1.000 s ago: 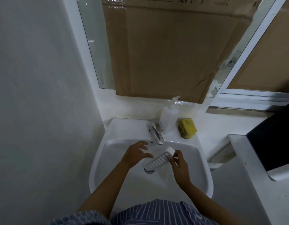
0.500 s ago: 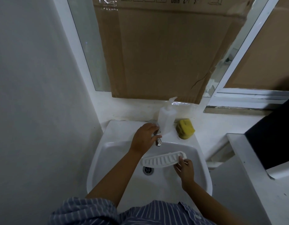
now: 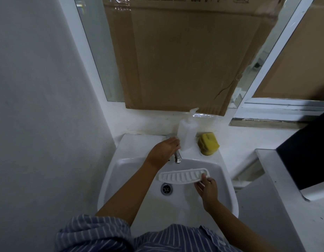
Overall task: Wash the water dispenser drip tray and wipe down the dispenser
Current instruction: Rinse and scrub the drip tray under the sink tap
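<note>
The white ribbed drip tray point(image 3: 181, 176) hangs level over the basin of the white sink point(image 3: 110, 175), just under the chrome tap point(image 3: 177, 157). My right hand point(image 3: 207, 188) grips the tray by its right end. My left hand point(image 3: 165, 150) lies on top of the tap's handle, fingers curled over it. I cannot tell whether water is running. The dispenser itself is not in view.
A clear pump soap bottle point(image 3: 187, 133) and a yellow sponge point(image 3: 208, 145) stand on the sink's back ledge. The drain point(image 3: 166, 189) is open below the tray. Cardboard point(image 3: 184, 57) covers the window behind. A white counter point(image 3: 285, 188) lies to the right, a wall to the left.
My left hand left the tray and went up to the tap handle. My right hand turned the tray from tilted to level, face up under the spout.
</note>
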### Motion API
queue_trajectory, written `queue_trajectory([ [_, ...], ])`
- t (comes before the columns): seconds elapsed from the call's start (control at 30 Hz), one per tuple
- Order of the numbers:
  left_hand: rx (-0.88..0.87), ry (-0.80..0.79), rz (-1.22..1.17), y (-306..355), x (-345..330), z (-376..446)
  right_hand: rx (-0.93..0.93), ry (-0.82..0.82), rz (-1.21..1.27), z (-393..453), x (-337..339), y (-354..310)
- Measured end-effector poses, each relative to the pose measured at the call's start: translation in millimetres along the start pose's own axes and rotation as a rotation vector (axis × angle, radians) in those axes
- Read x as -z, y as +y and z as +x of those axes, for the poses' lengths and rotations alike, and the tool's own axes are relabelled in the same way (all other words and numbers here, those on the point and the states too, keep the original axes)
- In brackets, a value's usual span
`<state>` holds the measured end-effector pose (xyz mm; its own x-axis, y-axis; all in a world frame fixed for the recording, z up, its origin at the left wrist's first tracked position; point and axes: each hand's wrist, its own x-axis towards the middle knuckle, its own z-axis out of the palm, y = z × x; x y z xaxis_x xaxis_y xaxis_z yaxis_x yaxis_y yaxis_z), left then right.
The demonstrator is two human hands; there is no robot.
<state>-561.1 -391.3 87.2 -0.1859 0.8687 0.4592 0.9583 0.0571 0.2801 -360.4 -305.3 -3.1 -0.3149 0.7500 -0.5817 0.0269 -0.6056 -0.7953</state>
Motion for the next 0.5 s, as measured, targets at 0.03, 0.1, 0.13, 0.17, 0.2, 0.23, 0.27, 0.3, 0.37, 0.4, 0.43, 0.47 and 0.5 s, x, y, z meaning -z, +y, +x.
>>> queue_trajectory([
  [0.03,0.039,-0.031,-0.028,-3,3,6,-0.008,-0.001,0.013,1,-1,-1],
  [0.1,0.088,-0.071,-0.063,-9,12,16,-0.023,-0.007,0.037,1,-2,-2],
  [0.13,0.076,-0.086,-0.062,-10,16,21,-0.026,-0.011,0.041,1,-2,-3],
  [0.17,0.059,-0.104,-0.062,-12,18,23,-0.029,-0.014,0.041,1,-3,-4],
  [0.2,0.059,-0.118,-0.068,-13,21,24,-0.03,-0.016,0.042,2,-4,-4],
  [0.23,0.065,-0.108,-0.079,-12,20,23,-0.03,-0.02,0.047,3,-4,-4],
  [0.27,0.071,-0.101,-0.08,-11,20,21,-0.03,-0.028,0.056,3,-4,-4],
  [0.3,0.048,-0.085,-0.066,-9,21,20,-0.031,-0.037,0.061,4,-4,-4],
  [0.37,-0.015,-0.018,-0.035,-6,23,22,-0.036,-0.055,0.055,4,-5,-3],
  [0.4,0.021,0.016,-0.063,-4,25,21,-0.041,-0.066,0.055,3,-5,-3],
  [0.43,0.101,0.047,-0.123,-3,24,17,-0.051,-0.069,0.06,2,-5,-4],
  [0.47,0.217,0.078,-0.204,-3,19,8,-0.063,-0.066,0.065,1,-6,-4],
  [0.5,0.347,0.142,-0.283,-3,14,-2,-0.074,-0.06,0.064,1,-6,-5],
])
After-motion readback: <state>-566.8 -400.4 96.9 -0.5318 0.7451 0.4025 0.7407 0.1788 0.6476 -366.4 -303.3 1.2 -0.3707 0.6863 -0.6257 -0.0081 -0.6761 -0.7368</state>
